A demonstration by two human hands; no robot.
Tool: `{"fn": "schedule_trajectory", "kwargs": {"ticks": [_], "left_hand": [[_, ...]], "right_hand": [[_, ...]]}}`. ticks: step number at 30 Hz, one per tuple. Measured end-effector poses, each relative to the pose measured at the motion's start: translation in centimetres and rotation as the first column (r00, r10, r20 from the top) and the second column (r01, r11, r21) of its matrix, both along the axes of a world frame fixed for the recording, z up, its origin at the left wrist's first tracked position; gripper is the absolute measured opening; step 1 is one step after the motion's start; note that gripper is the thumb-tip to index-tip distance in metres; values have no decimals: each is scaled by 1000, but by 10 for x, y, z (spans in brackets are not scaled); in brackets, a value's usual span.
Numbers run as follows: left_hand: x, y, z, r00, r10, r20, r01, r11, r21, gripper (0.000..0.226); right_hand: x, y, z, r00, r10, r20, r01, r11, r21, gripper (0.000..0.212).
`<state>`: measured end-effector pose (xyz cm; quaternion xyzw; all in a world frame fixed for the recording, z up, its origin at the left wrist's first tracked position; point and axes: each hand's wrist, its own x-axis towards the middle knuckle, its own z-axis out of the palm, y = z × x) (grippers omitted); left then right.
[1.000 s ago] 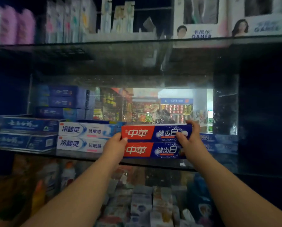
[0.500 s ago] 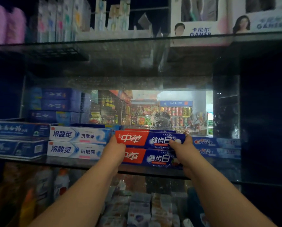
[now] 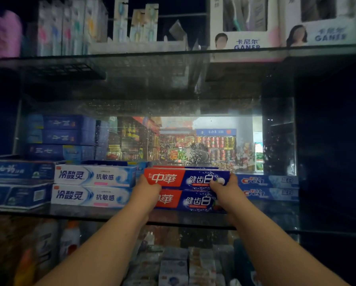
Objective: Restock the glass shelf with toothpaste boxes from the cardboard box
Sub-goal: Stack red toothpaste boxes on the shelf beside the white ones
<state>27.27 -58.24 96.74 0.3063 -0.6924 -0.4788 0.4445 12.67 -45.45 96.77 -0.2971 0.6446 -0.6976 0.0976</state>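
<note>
Holding the upper red-and-blue toothpaste box (image 3: 185,179) by its two ends, the left grip (image 3: 147,188) curls round the red end and the right grip (image 3: 226,189) pinches the blue end, thumb on the printed front face. Both are bare hands closed on that one carton. It is a long, slim, glossy cardboard carton. Its long axis runs left to right along the shelf front, red end left, label facing near. It lies flat on top of a matching lower red-and-blue box (image 3: 193,201), which rests on the glass shelf (image 3: 255,219), a smooth, dusty, see-through pane. Just left stand two stacked white-and-blue cartons (image 3: 94,176), close beside the red ends. Further left are dark blue cartons (image 3: 18,170). Just right lie two stacked Crest boxes (image 3: 270,181), set a little farther back and touching or almost touching the right grip. More blue boxes (image 3: 61,137) are piled at the far left. The back panel (image 3: 204,145) shows bright shop aisles; whether it is mirror or clear glass cannot be told. An upper glass shelf (image 3: 131,56) carries toothbrush packs (image 3: 121,19) and white windowed cartons (image 3: 245,40). Under the shelf are blurred bottles (image 3: 69,238) and small packets (image 3: 173,265).
</note>
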Motion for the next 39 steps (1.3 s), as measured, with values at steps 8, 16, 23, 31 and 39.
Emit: {"fn": "schedule_trajectory", "kwargs": {"ticks": [8,16,23,31,39], "left_hand": [[0,0,30,998,52,-46,-60,974,-218,33],[-23,-19,51,983,62,173,-41,991,-124,23],[-20,-26,54,954,-40,296,-4,989,146,16],[-27,-22,48,967,-23,253,-24,983,181,10],[-26,-19,53,962,-41,271,-18,978,210,11]], "right_hand": [[-8,3,25,942,-225,-250,218,974,-54,49],[-23,-9,28,979,-104,-175,127,983,129,21],[-28,-8,19,998,69,-6,-67,979,193,62],[-34,-12,21,983,98,157,-119,985,126,64],[-32,-10,23,977,93,194,-121,984,134,47]]}}
